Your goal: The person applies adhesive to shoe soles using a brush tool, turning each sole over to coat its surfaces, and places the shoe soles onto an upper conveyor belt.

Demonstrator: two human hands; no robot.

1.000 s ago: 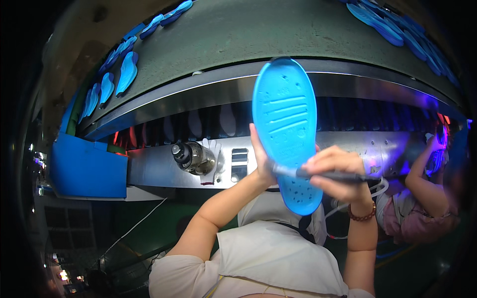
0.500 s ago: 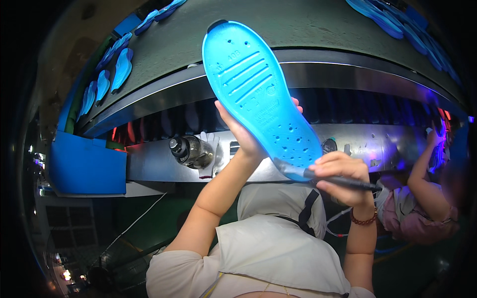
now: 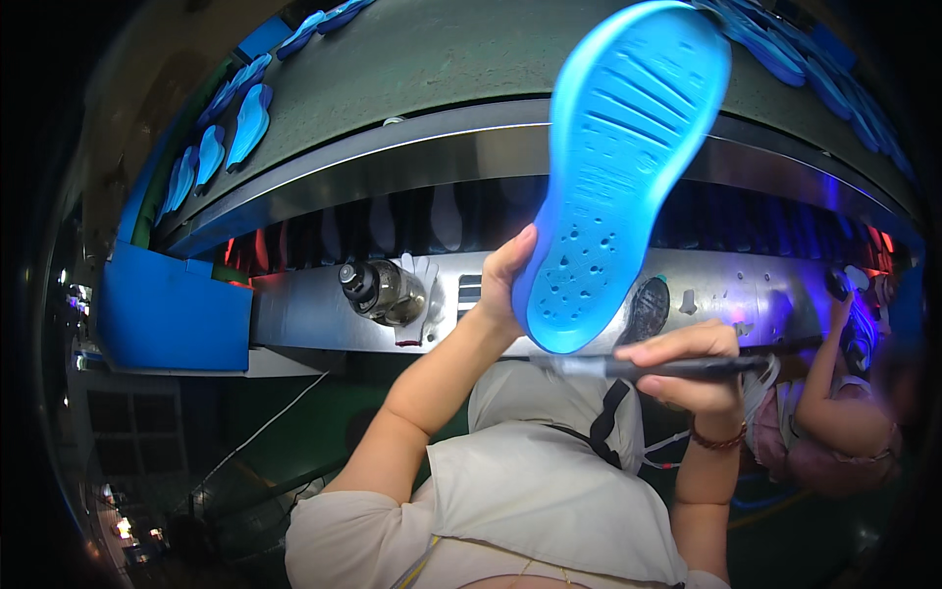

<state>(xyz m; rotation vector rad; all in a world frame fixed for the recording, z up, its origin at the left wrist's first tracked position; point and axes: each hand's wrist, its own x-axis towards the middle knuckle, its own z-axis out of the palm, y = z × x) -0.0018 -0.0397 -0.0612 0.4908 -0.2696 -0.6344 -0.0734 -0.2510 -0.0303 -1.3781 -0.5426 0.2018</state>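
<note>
A bright blue shoe sole (image 3: 616, 187) stands tilted up in front of me, its grooved and pitted face turned toward me. My left hand (image 3: 505, 280) is closed around the side of its narrower, lower end, with some fingers hidden behind it. In my right hand (image 3: 695, 361), fingers pinch a slim black-handled knife (image 3: 721, 367). The blade points left and is smeared by motion. It sits just below the sole's lower end, and a small gap seems to lie between them.
A conveyor belt (image 3: 471, 59) carries blue soles (image 3: 249, 126) at left and more at far right. On the metal ledge (image 3: 294, 309) are a bottle (image 3: 383, 293), a white glove (image 3: 420, 319) and a dark sole-shaped piece (image 3: 648, 309). Another person's arm (image 3: 822, 363) works at right.
The sole has swung up and to the right, its top now leaning right. The knife has come off its lower edge and turned nearly level.
</note>
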